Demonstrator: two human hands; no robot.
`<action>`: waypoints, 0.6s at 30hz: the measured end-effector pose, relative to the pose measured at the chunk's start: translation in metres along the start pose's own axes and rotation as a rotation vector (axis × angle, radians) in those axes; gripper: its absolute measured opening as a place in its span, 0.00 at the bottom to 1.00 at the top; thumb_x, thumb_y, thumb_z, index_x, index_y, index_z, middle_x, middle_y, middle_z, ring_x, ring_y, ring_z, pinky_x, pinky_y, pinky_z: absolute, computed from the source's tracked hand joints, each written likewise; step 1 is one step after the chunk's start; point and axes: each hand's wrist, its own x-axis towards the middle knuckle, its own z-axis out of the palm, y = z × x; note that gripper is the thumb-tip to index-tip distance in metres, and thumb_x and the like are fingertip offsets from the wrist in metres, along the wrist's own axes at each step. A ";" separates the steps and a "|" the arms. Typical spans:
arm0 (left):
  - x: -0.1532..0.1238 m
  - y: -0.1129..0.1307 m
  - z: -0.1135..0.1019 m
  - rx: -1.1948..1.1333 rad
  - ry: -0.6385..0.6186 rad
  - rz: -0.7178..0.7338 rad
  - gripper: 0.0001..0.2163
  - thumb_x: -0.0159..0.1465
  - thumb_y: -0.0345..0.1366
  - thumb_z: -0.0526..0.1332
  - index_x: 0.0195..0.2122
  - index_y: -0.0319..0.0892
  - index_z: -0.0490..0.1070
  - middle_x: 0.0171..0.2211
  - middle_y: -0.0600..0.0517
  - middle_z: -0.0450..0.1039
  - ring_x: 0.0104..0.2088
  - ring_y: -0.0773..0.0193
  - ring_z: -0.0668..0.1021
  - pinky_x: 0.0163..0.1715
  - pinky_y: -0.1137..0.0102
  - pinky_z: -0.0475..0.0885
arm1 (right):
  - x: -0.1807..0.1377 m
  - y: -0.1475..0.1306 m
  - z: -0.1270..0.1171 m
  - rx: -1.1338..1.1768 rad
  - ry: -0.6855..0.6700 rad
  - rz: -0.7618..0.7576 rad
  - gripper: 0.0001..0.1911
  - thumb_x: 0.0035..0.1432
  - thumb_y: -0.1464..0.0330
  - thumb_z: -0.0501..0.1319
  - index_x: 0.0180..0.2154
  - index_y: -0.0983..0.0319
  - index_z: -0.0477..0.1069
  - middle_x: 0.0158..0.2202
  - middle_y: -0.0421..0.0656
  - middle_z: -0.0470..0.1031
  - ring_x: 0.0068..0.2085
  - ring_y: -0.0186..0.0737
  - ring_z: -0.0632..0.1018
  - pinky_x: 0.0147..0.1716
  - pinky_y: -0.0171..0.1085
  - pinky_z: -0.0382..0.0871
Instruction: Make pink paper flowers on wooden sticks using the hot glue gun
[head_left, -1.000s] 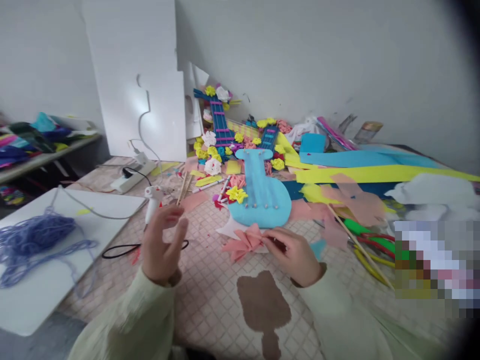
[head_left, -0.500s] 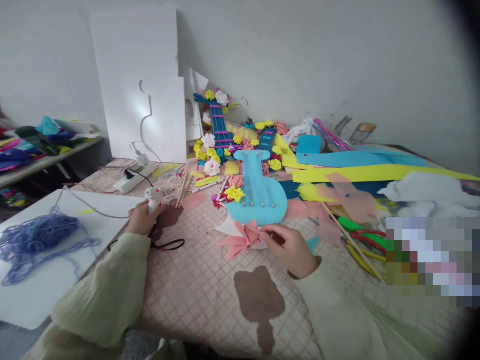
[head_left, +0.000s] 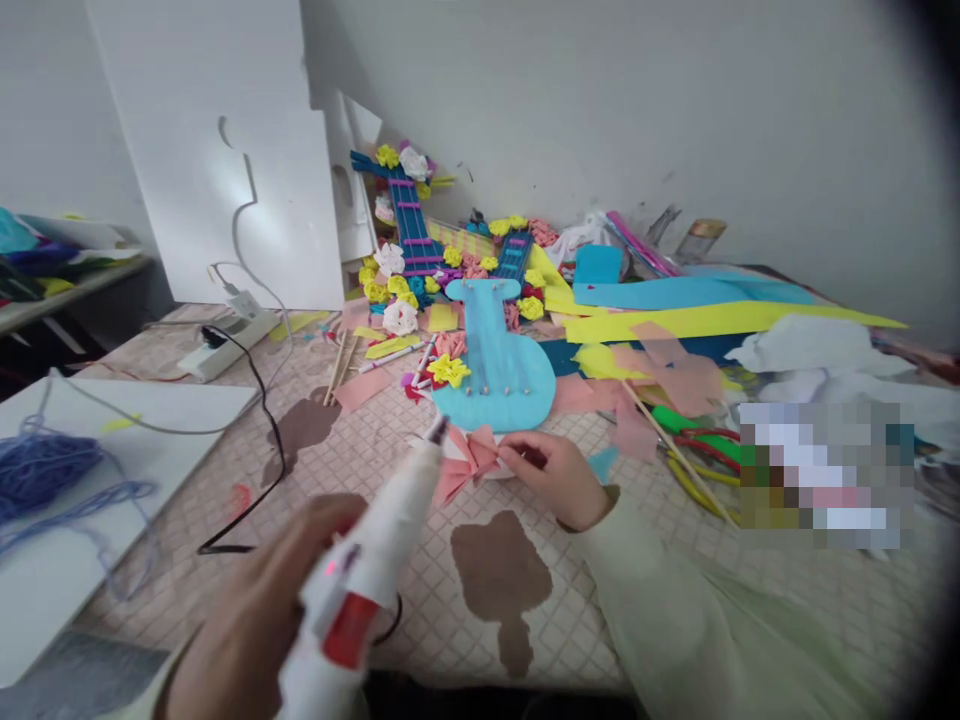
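My left hand is wrapped round a white glue gun with a red trigger, held low near the camera. Its nozzle points up and right toward a folded pink paper bow. My right hand pinches that bow against the checked table cover. Just beyond the bow lies a light blue guitar-shaped cutout with a yellow paper flower on it. The gun's black cord trails left to a white power strip.
Blue yarn lies on a white board at the left. White foam sheets lean on the wall. Decorated blue guitars, paper flowers, yellow and blue strips, wooden sticks and green-handled pliers crowd the back and right. Brown stains mark the cover.
My left hand took hold of the glue gun at the left and has brought it near, nozzle toward the pink bow. My right hand stayed on the bow.
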 end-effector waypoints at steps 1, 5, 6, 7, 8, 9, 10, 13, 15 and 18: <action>-0.001 0.006 0.007 -0.042 -0.048 0.077 0.18 0.52 0.37 0.55 0.46 0.55 0.63 0.40 0.54 0.72 0.38 0.59 0.74 0.35 0.70 0.71 | 0.000 0.000 0.000 0.013 -0.001 0.005 0.09 0.52 0.67 0.57 0.31 0.63 0.73 0.29 0.44 0.77 0.29 0.37 0.75 0.29 0.35 0.68; 0.016 0.017 0.034 -0.074 -0.212 0.239 0.17 0.54 0.26 0.51 0.44 0.47 0.60 0.41 0.49 0.69 0.39 0.61 0.74 0.36 0.71 0.70 | 0.000 -0.001 -0.001 0.042 -0.025 0.049 0.10 0.52 0.65 0.56 0.31 0.64 0.73 0.28 0.44 0.76 0.28 0.36 0.73 0.29 0.35 0.67; 0.020 0.017 0.039 -0.055 -0.221 0.255 0.17 0.54 0.25 0.51 0.44 0.46 0.60 0.41 0.48 0.69 0.38 0.62 0.74 0.34 0.72 0.70 | 0.000 -0.002 -0.002 0.041 -0.031 0.058 0.11 0.52 0.65 0.56 0.31 0.64 0.73 0.28 0.44 0.76 0.27 0.36 0.73 0.28 0.35 0.67; 0.023 0.017 0.042 -0.037 -0.233 0.264 0.17 0.53 0.25 0.51 0.44 0.45 0.60 0.41 0.48 0.68 0.37 0.62 0.74 0.33 0.72 0.70 | 0.000 -0.003 -0.002 0.043 -0.037 0.063 0.11 0.52 0.64 0.56 0.31 0.65 0.73 0.28 0.44 0.76 0.27 0.36 0.72 0.28 0.35 0.66; 0.024 0.016 0.044 -0.023 -0.244 0.266 0.17 0.53 0.24 0.51 0.43 0.45 0.59 0.41 0.48 0.68 0.37 0.62 0.73 0.33 0.72 0.70 | 0.000 -0.004 -0.003 0.048 -0.045 0.066 0.11 0.52 0.64 0.56 0.31 0.65 0.73 0.28 0.44 0.76 0.28 0.36 0.72 0.28 0.35 0.66; 0.025 0.015 0.046 -0.012 -0.251 0.261 0.18 0.52 0.23 0.50 0.43 0.44 0.59 0.41 0.48 0.67 0.36 0.62 0.73 0.32 0.72 0.69 | 0.000 -0.005 -0.004 0.055 -0.051 0.069 0.12 0.52 0.64 0.56 0.31 0.65 0.73 0.29 0.44 0.76 0.28 0.36 0.72 0.29 0.35 0.66; 0.024 0.014 0.048 -0.005 -0.254 0.257 0.18 0.51 0.23 0.50 0.43 0.44 0.59 0.41 0.49 0.67 0.36 0.62 0.73 0.32 0.72 0.69 | 0.000 -0.006 -0.004 0.062 -0.058 0.072 0.12 0.52 0.64 0.56 0.31 0.65 0.73 0.29 0.44 0.76 0.28 0.36 0.72 0.29 0.35 0.66; 0.022 0.012 0.052 0.007 -0.261 0.251 0.19 0.48 0.24 0.50 0.42 0.43 0.59 0.40 0.48 0.66 0.36 0.61 0.72 0.31 0.71 0.69 | 0.000 -0.007 -0.005 0.071 -0.076 0.078 0.12 0.52 0.64 0.56 0.31 0.65 0.73 0.29 0.45 0.76 0.29 0.37 0.73 0.30 0.35 0.66; 0.022 0.011 0.055 0.013 -0.272 0.248 0.18 0.48 0.25 0.50 0.41 0.43 0.59 0.40 0.48 0.66 0.36 0.60 0.72 0.31 0.70 0.68 | 0.000 -0.007 -0.005 0.080 -0.080 0.071 0.12 0.53 0.64 0.56 0.31 0.65 0.73 0.29 0.45 0.76 0.29 0.37 0.73 0.30 0.35 0.66; 0.023 0.010 0.058 0.008 -0.298 0.230 0.18 0.47 0.24 0.50 0.40 0.43 0.59 0.39 0.48 0.66 0.36 0.60 0.72 0.31 0.69 0.68 | 0.000 -0.007 -0.005 0.100 -0.082 0.059 0.11 0.53 0.65 0.56 0.31 0.65 0.73 0.29 0.44 0.76 0.29 0.36 0.73 0.30 0.35 0.66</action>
